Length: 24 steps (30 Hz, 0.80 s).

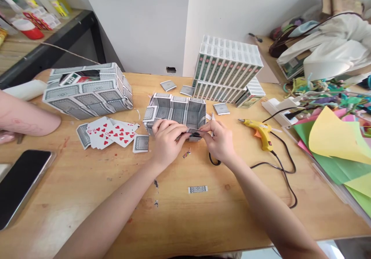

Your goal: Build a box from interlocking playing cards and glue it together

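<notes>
An open box (176, 110) built of grey-backed playing cards stands in front of me. At its near side, my left hand (169, 139) is closed, its fingertips pinching the left end of a folded playing card (193, 130). My right hand (218, 141) pinches the right end of that card between thumb and fingers. The fingers hide part of the card and of the box's near wall, so I cannot tell whether the card is joined to it. A black loop (214, 160), perhaps a scissors handle, shows under my right hand.
A finished-looking card box (87, 91) stands at left, beside another person's arm (29, 112). Fanned cards (108, 132) and a phone (24, 185) lie nearer. Stacked card packs (226, 70) rise behind. A yellow glue gun (261, 131) with its cord lies right, near coloured paper (336, 143).
</notes>
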{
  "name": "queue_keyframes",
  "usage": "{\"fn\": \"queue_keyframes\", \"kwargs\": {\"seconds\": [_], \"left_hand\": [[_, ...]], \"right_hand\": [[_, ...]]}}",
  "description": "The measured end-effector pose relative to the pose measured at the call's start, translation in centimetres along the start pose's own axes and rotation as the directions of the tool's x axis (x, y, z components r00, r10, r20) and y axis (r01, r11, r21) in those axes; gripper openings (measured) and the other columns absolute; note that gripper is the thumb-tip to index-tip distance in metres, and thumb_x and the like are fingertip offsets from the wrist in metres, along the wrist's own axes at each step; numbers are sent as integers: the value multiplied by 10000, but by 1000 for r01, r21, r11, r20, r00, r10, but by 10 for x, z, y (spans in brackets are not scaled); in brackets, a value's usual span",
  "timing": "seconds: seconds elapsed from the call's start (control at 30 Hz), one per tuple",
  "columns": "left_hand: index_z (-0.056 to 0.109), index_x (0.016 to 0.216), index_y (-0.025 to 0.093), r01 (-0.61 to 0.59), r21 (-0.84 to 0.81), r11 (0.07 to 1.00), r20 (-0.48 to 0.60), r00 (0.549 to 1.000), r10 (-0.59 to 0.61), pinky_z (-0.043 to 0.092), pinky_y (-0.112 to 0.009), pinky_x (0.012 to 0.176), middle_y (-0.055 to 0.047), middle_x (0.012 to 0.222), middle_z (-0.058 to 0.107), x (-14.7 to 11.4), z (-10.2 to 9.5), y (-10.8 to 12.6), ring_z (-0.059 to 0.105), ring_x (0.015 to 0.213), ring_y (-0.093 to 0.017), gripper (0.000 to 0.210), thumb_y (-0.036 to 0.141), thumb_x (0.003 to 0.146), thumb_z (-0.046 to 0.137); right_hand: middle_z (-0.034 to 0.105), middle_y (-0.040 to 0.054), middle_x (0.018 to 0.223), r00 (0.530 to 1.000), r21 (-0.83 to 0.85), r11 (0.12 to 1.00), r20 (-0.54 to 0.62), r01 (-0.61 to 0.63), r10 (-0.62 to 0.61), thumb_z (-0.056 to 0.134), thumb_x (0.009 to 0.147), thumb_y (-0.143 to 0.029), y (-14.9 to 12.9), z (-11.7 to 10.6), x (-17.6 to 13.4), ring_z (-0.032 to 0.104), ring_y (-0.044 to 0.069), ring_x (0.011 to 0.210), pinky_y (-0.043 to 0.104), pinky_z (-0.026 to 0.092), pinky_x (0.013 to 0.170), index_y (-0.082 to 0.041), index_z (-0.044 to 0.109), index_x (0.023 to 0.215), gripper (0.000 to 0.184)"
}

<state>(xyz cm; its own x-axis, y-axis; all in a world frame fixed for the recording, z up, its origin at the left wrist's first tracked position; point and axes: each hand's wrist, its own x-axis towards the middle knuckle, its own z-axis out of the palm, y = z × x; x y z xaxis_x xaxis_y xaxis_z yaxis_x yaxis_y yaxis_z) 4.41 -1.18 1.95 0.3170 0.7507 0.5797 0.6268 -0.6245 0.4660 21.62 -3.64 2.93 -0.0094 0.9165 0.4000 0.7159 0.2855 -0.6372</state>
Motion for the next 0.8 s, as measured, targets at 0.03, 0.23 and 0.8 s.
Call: {"fn": "queue_keyframes", "kwargs": {"seconds": [0.03, 0.23, 0.8], "left_hand": [[625, 772, 239, -10, 0, 1000, -11, 1000, 10, 316, -419, 862, 30, 821, 712, 0, 0, 0, 597, 858, -183, 59, 279, 806, 598], [623, 764, 243, -41, 3, 999, -39, 998, 41, 321, -427, 861, 25, 803, 710, -1, 2, -2, 597, 841, -189, 43, 273, 792, 614], [551, 1001, 248, -127, 57, 990, -23, 991, 129, 295, -413, 893, -11, 898, 690, -8, 7, -9, 596, 872, -189, 290, 405, 769, 624]], "right_hand": [[674, 25, 732, 1000, -2, 1000, -7, 12, -12, 560, 769, -193, 0, 1, 0, 596, 201, 754, 339, 457, 716, -225, 538, 680, 97], [659, 28, 713, 999, -54, 998, -14, 29, -30, 547, 778, -195, 0, 0, 2, 590, 207, 728, 341, 461, 676, -229, 536, 686, 99], [526, -29, 546, 977, -153, 973, 101, -174, 190, 533, 739, -204, -17, -7, 17, 482, 142, 497, 240, 321, 483, -222, 481, 689, 75]]}}
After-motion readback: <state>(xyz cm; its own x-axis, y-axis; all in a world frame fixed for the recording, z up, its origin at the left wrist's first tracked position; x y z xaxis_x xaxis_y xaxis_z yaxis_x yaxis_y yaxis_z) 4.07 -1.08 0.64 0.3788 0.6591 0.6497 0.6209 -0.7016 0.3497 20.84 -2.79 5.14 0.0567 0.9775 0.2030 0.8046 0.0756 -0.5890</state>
